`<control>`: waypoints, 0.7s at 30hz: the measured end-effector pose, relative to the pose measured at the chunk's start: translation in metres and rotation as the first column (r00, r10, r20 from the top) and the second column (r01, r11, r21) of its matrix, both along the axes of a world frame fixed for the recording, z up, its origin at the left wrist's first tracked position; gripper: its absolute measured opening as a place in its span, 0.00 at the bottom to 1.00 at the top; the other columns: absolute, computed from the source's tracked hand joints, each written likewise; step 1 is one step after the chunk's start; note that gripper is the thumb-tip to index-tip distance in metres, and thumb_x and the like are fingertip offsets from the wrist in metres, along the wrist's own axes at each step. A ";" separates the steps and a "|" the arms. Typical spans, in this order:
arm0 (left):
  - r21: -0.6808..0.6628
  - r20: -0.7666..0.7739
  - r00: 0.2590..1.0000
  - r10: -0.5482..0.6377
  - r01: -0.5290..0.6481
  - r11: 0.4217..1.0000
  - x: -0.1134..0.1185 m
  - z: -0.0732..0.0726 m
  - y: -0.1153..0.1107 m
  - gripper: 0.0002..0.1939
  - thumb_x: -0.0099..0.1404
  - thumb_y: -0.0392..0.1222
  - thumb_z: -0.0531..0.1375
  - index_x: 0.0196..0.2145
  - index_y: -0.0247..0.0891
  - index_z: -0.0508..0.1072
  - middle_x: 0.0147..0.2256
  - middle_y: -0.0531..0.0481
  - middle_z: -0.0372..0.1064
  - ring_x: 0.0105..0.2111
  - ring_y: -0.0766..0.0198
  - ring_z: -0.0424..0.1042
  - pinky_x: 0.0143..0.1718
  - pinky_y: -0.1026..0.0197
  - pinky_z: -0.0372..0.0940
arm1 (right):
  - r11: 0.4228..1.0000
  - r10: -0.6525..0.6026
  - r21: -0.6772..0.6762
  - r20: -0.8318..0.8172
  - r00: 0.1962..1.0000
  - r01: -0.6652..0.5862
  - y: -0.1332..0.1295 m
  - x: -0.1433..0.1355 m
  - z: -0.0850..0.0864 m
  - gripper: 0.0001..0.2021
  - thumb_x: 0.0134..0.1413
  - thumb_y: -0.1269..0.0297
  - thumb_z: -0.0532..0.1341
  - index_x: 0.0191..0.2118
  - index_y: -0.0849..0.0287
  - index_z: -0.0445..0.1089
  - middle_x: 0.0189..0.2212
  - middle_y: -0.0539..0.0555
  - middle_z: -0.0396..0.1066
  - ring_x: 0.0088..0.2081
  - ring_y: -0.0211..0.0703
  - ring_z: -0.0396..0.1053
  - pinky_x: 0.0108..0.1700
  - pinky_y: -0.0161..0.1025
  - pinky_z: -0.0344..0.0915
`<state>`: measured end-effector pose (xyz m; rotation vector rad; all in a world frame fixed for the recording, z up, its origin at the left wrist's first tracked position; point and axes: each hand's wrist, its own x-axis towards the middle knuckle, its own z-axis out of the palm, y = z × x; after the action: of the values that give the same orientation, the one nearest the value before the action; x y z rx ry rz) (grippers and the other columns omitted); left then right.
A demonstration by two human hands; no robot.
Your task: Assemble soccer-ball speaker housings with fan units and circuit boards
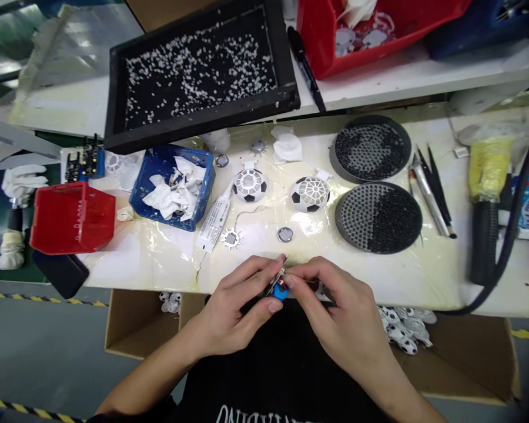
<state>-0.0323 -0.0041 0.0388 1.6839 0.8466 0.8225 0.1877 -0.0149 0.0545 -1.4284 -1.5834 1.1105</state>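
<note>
At the table's front edge, my left hand [245, 302] grips a small electronic assembly with a blue part [281, 291] between thumb and fingers. My right hand [335, 299] pinches the assembly's other side, where a bit of red shows; the fingers cover much of it. Just beyond lies a small round metal-rimmed disc [285, 234]. Farther back are two black-and-white football-patterned half shells [250, 184], the right one [311, 193] with a grid-like top. A spiky white ring-shaped piece [231, 237] lies to the left, beside a white glue tube [215, 220].
Two round black trays [378, 217] of small dark pieces stand right, beside tweezers [438, 182] and a soldering iron with a yellow-wrapped handle [485, 176]. Left are a blue bin [207, 194] of tissues and a red bin [73, 217]. A black tray [114, 100] of white bits sits behind.
</note>
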 end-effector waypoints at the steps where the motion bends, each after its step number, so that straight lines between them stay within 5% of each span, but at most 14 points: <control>1: -0.003 0.011 1.000 -0.006 0.006 1.000 0.000 -0.001 0.001 0.34 0.80 0.36 0.64 0.79 0.43 0.63 0.61 0.38 0.73 0.62 0.58 0.76 0.64 0.56 0.75 | 1.000 -0.009 0.003 0.003 1.000 0.009 0.000 0.000 -0.001 0.04 0.77 0.62 0.64 0.45 0.51 0.75 0.37 0.44 0.79 0.37 0.33 0.78 0.42 0.33 0.74; 9: 0.033 0.075 0.992 -0.099 0.096 0.995 0.000 -0.002 0.010 0.36 0.79 0.34 0.64 0.80 0.42 0.60 0.62 0.36 0.70 0.62 0.56 0.75 0.66 0.53 0.74 | 0.997 -0.077 -0.032 -0.020 0.997 0.076 -0.004 -0.002 -0.002 0.04 0.77 0.61 0.66 0.44 0.50 0.75 0.36 0.42 0.79 0.35 0.31 0.77 0.37 0.31 0.70; 12: 0.075 0.033 0.992 -0.124 0.121 0.990 -0.002 0.003 0.014 0.37 0.77 0.31 0.64 0.79 0.40 0.61 0.63 0.37 0.70 0.63 0.58 0.74 0.66 0.56 0.74 | 0.998 -0.068 0.018 -0.007 0.998 0.068 -0.008 -0.001 0.001 0.02 0.78 0.64 0.64 0.48 0.49 0.74 0.40 0.43 0.79 0.41 0.31 0.78 0.43 0.30 0.72; 15: 0.120 -0.050 0.999 0.008 -0.002 0.993 -0.006 0.005 0.013 0.40 0.75 0.33 0.69 0.79 0.41 0.62 0.61 0.40 0.74 0.60 0.59 0.76 0.64 0.58 0.74 | 0.990 -0.069 0.124 0.003 0.998 0.068 -0.015 0.009 0.005 0.11 0.76 0.68 0.63 0.58 0.49 0.73 0.52 0.49 0.78 0.54 0.37 0.77 0.58 0.34 0.73; 18: 0.135 -0.120 0.984 0.135 -0.119 0.984 -0.010 0.002 0.008 0.43 0.72 0.36 0.72 0.78 0.45 0.62 0.59 0.43 0.78 0.57 0.58 0.78 0.62 0.56 0.76 | 0.972 -0.112 0.221 0.164 0.980 0.074 -0.021 0.031 0.005 0.22 0.72 0.64 0.68 0.67 0.52 0.69 0.60 0.56 0.74 0.63 0.47 0.73 0.66 0.43 0.71; 21: 0.124 -0.158 0.977 0.146 -0.127 0.984 -0.014 -0.001 0.002 0.41 0.72 0.38 0.72 0.77 0.47 0.63 0.60 0.43 0.78 0.57 0.57 0.79 0.61 0.55 0.77 | 0.973 -0.026 0.215 0.467 0.884 -0.085 -0.025 0.051 -0.003 0.35 0.69 0.48 0.71 0.73 0.59 0.65 0.64 0.63 0.70 0.66 0.58 0.69 0.67 0.52 0.69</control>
<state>-0.0461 -0.0019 0.0374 1.8288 1.0580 0.8447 0.2391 -0.0397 0.0518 -1.5917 -1.9987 0.5883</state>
